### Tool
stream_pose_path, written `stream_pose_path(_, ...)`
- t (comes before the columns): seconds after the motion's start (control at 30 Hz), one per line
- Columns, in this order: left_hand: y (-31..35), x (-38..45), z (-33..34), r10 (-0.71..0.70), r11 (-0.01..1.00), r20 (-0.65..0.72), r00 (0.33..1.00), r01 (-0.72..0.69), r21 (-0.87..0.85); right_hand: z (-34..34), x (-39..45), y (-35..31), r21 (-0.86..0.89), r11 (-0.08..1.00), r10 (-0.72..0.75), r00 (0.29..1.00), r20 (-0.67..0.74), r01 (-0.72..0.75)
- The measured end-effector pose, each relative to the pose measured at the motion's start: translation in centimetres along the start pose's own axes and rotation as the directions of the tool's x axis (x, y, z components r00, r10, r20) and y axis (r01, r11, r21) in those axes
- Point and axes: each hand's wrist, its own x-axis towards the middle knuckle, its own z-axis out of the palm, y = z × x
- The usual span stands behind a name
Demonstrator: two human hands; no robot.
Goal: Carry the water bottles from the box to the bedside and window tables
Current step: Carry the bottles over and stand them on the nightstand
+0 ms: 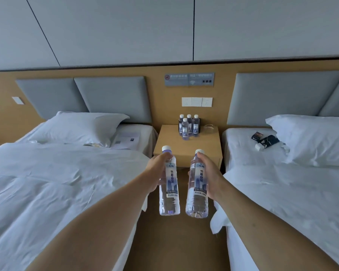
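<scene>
Gripping: left hand (pixel 158 173) fingers round left bottle (pixel 169 184) | right hand (pixel 209 177) round right bottle (pixel 197 188), fingertips seemingly hidden

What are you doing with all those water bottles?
A person stands between two beds, holding one water bottle upright in the left hand and another in the right hand. Four bottles already stand together at the back of the bedside table, straight ahead. The two held bottles have not been set down yet.

Clear glossy plastic bottles (pixel 169 184) carry paper labels. Beyond the hands, the bedside table (pixel 188 147) is matt wood. Flanking bedding (pixel 57 182) is white cloth.
</scene>
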Motion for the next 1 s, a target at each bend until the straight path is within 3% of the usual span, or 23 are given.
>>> stream_pose_path(0.13,2.4,6.0,2.6,-0.042,0.999,0.039,0.998,0.042,0.024,-0.7,5.1,-3.2,-0.006,1.000,0.011,0.999,-0.035,-0.011)
stream_pose_path(0.3,5.7,14.3,5.0,0.027,0.991,0.108,0.994,-0.041,0.129,-1.1,12.9,-8.0,-0.013,1.000,-0.008,0.995,-0.103,0.007)
stream_pose_path(0.47,9.4,22.8,6.0,-0.020,0.991,0.200,0.980,-0.007,0.131,-0.2,21.1,-12.5,-0.105,0.994,-0.023,0.983,-0.182,0.004)
stream_pose_path(0.63,12.3,30.5,6.8,0.031,0.984,0.224,0.974,-0.069,0.165,0.5,27.9,-15.9,-0.231,0.965,-0.185,0.951,-0.250,0.127)
stream_pose_path(0.83,14.6,38.1,7.7,0.035,0.979,0.201,0.979,-0.075,0.191,0.3,34.4,-18.3,-0.469,0.855,-0.346,0.918,-0.194,0.222)
stream_pose_path(1.0,14.5,44.7,8.7,0.017,0.959,0.129,0.991,-0.052,0.278,-1.2,41.2,-20.3,-0.712,0.674,-0.383,0.917,-0.109,0.197)
